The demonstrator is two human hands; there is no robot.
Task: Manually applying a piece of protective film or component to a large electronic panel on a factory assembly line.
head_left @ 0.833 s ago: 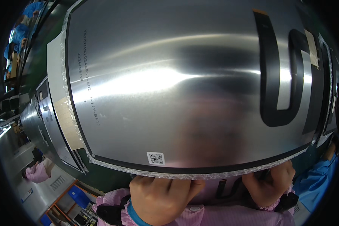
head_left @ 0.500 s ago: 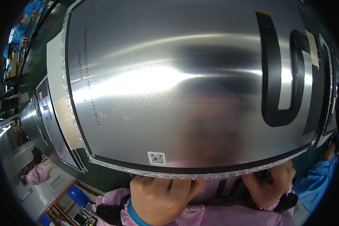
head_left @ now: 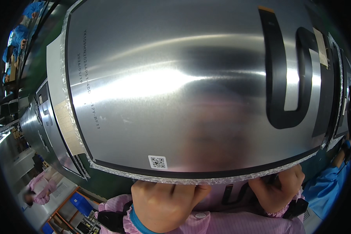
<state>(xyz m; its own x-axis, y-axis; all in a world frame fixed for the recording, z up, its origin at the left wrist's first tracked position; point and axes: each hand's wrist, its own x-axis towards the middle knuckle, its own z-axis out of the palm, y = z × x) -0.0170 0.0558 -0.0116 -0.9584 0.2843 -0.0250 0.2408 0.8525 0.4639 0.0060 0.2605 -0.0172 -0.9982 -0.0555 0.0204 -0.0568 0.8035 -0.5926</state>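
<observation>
A large flat metal panel with a brushed silver face fills the middle. It carries a black U-shaped strip at its right and a small white code label near its front edge. Bubble wrap pokes out beneath the panel along the front and left edges. My left hand is closed at the front edge, knuckles up, with its fingertips out of sight under the wrap. Farther right along that edge, my right hand is bent closed too. What either hand grips is hidden.
Beside the panel on the left lie a pale board piece and another panel. More wrapped panels stand at the right. A person in a blue sleeve is close on my right; someone in pink is at the far lower left.
The panel and both hands appear slightly farther left in the view, keeping their places relative to each other. The person in pink at the lower left has shifted posture.
</observation>
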